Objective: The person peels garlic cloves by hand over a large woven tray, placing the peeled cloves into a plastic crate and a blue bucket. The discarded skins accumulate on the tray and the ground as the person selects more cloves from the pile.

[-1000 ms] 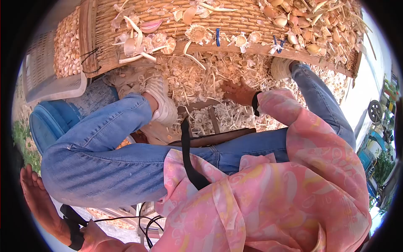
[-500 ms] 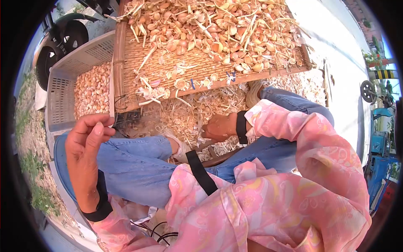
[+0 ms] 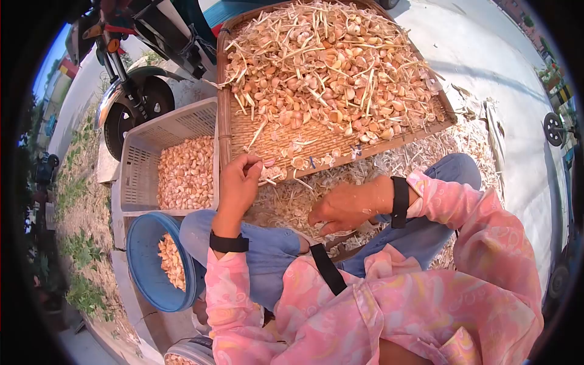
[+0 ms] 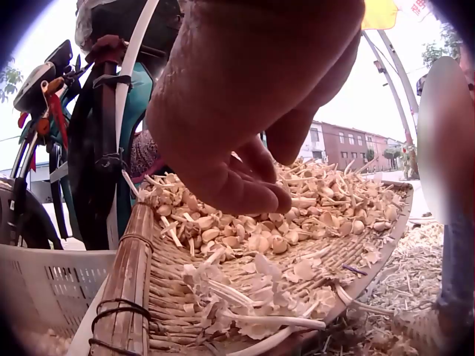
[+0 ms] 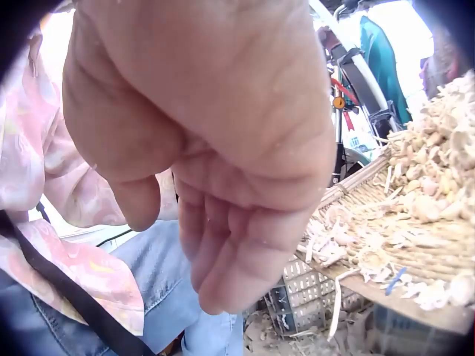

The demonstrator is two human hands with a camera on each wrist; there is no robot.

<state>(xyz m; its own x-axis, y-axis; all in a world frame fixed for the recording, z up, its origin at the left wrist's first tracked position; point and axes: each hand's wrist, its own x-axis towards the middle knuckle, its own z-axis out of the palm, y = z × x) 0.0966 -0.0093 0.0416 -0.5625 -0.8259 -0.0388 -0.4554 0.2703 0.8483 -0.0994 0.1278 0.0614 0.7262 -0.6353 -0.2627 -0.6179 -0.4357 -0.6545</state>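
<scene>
My left hand hovers at the near left corner of the woven tray, fingers loosely bent and nothing visible between thumb and fingertips. A pinkish garlic clove lies on the tray right by these fingertips, among papery husks. In the left wrist view the fingers hang over the weave. A heap of garlic cloves with dry stems covers most of the tray. Lower and to the right, my right hand hangs with relaxed fingers and an empty palm, as the right wrist view shows, above discarded husks.
Left of the tray stands a pale plastic crate holding cloves. A blue bucket with some cloves sits by the left knee. Another container is behind it. A parked motorbike stands beyond the crate.
The left hand has swung from low beside the left knee up and across to the tray's near edge. The right hand has risen from the husks on the ground. The head view has shifted left.
</scene>
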